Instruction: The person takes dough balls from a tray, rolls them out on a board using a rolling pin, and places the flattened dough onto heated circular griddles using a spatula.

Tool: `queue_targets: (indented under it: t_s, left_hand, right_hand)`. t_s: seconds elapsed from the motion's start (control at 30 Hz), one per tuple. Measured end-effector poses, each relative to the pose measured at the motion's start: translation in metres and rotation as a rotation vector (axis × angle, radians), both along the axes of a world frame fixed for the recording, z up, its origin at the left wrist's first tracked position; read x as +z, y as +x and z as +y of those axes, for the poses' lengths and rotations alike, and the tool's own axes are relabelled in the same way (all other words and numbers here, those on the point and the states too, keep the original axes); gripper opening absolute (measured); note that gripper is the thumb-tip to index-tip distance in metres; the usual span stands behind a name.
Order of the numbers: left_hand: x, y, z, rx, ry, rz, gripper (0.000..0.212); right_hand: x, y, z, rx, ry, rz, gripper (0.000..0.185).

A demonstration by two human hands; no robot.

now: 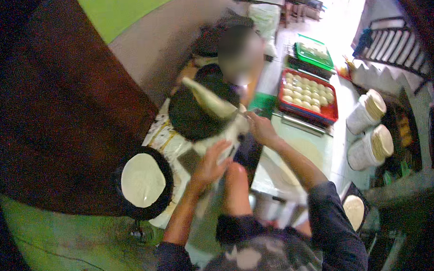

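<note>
My right hand (262,129) closes near the right end of a pale round flatbread (214,101), which is tilted up and blurred over a large black griddle (187,116). Blur hides exactly how the fingers grip it. My left hand (211,165) hangs low over the front of the stained white stove top (180,151), fingers apart, with nothing in it. To its left, another pale flatbread (143,179) lies on a second black pan (168,189).
Across the griddle sits another person (241,55). On the right are a red tray of dough balls (307,93), a green tray (312,51), a white board (270,169) with a thin dough round (309,152), and two wrapped flatbread stacks (366,110). A dark brown panel (69,115) rises at left.
</note>
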State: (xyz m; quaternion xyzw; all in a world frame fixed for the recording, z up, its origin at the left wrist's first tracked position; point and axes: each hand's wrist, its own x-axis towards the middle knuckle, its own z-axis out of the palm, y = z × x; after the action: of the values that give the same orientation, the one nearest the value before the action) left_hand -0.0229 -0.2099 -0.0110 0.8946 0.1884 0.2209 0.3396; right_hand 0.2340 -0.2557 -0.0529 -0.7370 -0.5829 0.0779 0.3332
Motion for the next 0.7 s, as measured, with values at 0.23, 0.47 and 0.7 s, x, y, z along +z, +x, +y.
queue_targets:
  t_s: [0.23,0.47,0.7]
  left_hand:
    - [-0.031,0.071,-0.064,-0.214,-0.292,0.0,0.042]
    - [-0.067,0.169,-0.186,-0.579,-0.226,0.178,0.037]
    - [-0.092,0.203,-0.277,-0.725,-0.373,0.448,0.033]
  right_hand:
    - [0.037,0.041,-0.283,-0.466,0.113,0.302,0.029]
    - [-0.006,-0.015,-0.531,-1.203,0.038,0.162,0.031]
    - [-0.077,-0.055,-0.643,-1.541,0.011,0.202,0.027]
